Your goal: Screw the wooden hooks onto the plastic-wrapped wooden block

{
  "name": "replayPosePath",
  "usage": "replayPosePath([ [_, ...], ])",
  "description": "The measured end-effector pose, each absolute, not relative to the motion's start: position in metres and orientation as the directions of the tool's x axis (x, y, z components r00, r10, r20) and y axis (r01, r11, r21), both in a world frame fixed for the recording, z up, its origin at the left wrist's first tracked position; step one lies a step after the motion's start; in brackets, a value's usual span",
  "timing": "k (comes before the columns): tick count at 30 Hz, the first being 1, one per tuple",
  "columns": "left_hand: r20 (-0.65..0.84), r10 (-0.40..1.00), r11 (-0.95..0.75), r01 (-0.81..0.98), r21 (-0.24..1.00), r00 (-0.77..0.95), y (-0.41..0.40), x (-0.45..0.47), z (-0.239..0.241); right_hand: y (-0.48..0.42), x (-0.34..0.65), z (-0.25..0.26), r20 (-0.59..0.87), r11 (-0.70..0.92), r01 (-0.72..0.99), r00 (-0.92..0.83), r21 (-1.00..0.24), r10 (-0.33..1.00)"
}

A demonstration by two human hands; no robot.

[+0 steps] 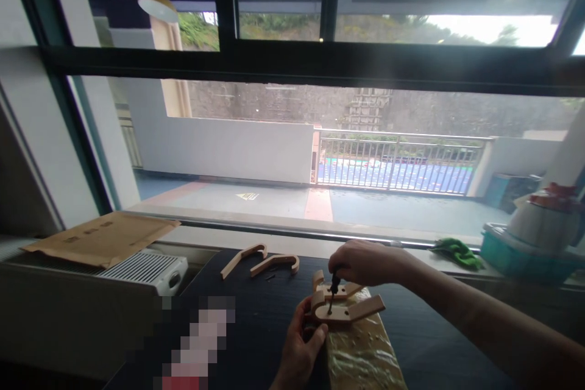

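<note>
My right hand [359, 262] is closed around the dark handle of a screwdriver [335, 286], which points down. Its tip meets a hole area on a pale wooden hook [354, 312] with a curved end. My left hand [304, 338] grips this hook at its curved end, thumb on the near side. Beneath it lies a board-like block wrapped in shiny, yellowish plastic [361, 353]. A second wooden hook [319, 280] sits just behind the first, partly hidden by it and by my right hand. Whether a screw is under the tip is too small to tell.
Two more wooden hooks [278, 263] lie on the dark table [251, 304], with small dark bits beside them. At left, a brown envelope [105, 234] rests on a white radiator [150, 271]. A green cloth [457, 254] and teal box [525, 253] stand right, by the window.
</note>
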State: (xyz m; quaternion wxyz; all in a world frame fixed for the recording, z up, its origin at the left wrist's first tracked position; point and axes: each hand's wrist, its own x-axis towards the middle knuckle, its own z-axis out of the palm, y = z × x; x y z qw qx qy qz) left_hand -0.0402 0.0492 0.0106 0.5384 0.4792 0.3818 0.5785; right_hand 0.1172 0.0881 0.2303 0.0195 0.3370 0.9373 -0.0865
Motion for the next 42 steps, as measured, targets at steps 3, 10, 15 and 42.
replayPosePath([
  [3,0.106,0.993,-0.09,-0.275,0.957,0.046,0.049,-0.039,0.012,0.089,0.119,0.224,-0.034,0.757,0.633,-0.77,-0.161,0.637],
  [10,0.083,0.995,-0.068,-0.257,0.964,0.05,0.048,-0.038,0.012,0.089,0.118,0.218,0.022,0.741,0.658,-0.746,-0.137,0.666],
  [15,0.074,0.996,-0.058,-0.27,0.961,0.049,0.047,-0.039,0.015,0.086,0.12,0.227,0.012,0.759,0.639,-0.764,-0.127,0.645],
  [42,0.09,0.993,-0.064,-0.303,0.951,0.071,0.051,-0.039,0.006,0.093,0.123,0.217,0.045,0.815,0.558,-0.82,-0.16,0.57],
])
